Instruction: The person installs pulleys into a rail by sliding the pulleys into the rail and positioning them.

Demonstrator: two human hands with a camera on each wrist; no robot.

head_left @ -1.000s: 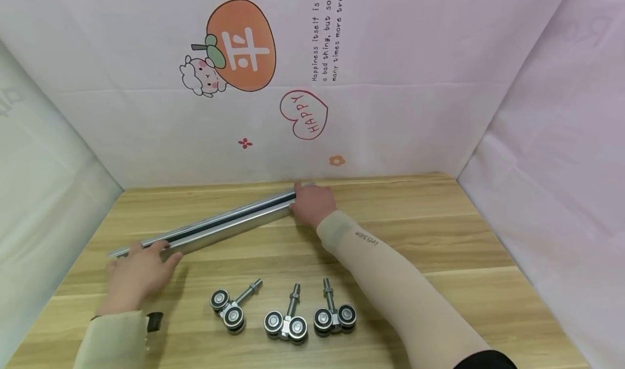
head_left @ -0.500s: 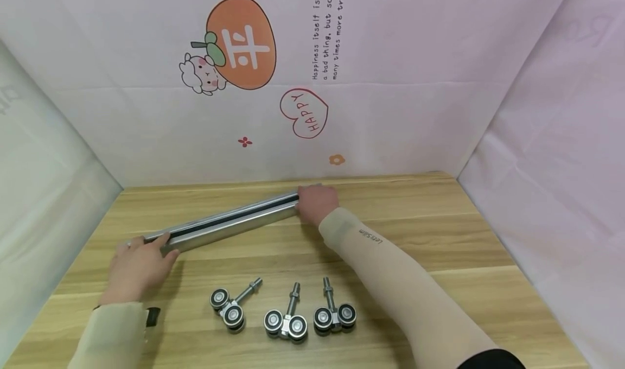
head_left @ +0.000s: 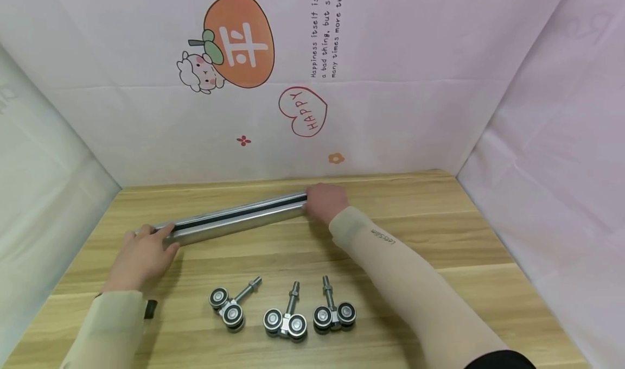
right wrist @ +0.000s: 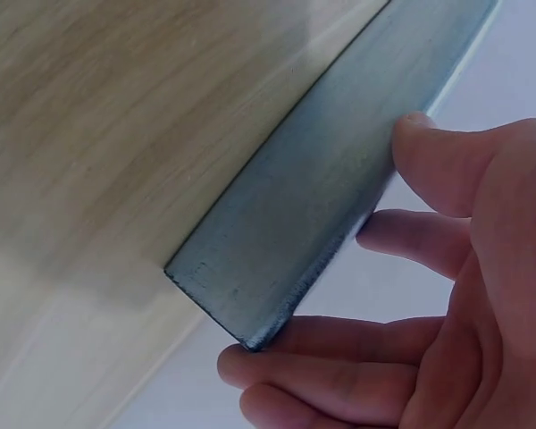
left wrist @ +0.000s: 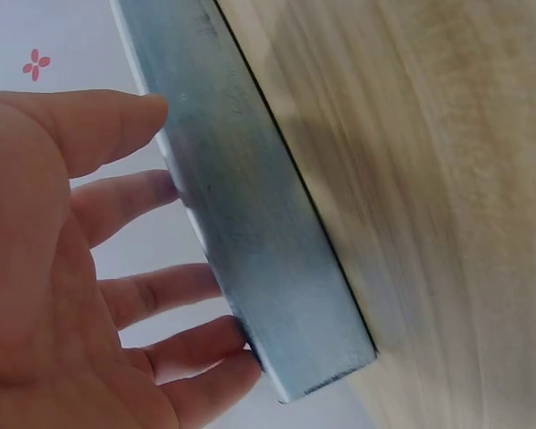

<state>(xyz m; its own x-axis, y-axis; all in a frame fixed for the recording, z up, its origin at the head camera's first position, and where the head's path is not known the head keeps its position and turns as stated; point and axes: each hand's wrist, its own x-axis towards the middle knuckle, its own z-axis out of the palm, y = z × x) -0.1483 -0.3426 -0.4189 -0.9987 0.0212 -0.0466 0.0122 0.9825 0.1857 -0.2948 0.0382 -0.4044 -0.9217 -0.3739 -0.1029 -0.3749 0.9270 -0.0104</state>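
A long metal channel rail (head_left: 239, 222) with a dark slot along its top lies slantwise across the back of the wooden table. My left hand (head_left: 145, 255) holds its left end; in the left wrist view, the thumb (left wrist: 116, 130) and fingertips meet the rail's upper edge. At the far end, my right hand (head_left: 326, 202) grips it, thumb (right wrist: 438, 165) against the near face and fingers behind the end corner. Nearer the front lie three twin-wheel roller hangers, each with a threaded bolt and nut: the left (head_left: 233, 315), the middle (head_left: 297, 325) and the right one (head_left: 323, 318).
White printed cloth (head_left: 390, 114) stands behind the wooden table (head_left: 415, 222) and along both sides. The rail's right end sits close to the back cloth. The right forearm passes just right of the roller hangers.
Both hands have shifted the rail to the right, and its left end has swung away from the front, so it slants less. The roller hangers have stayed in place.
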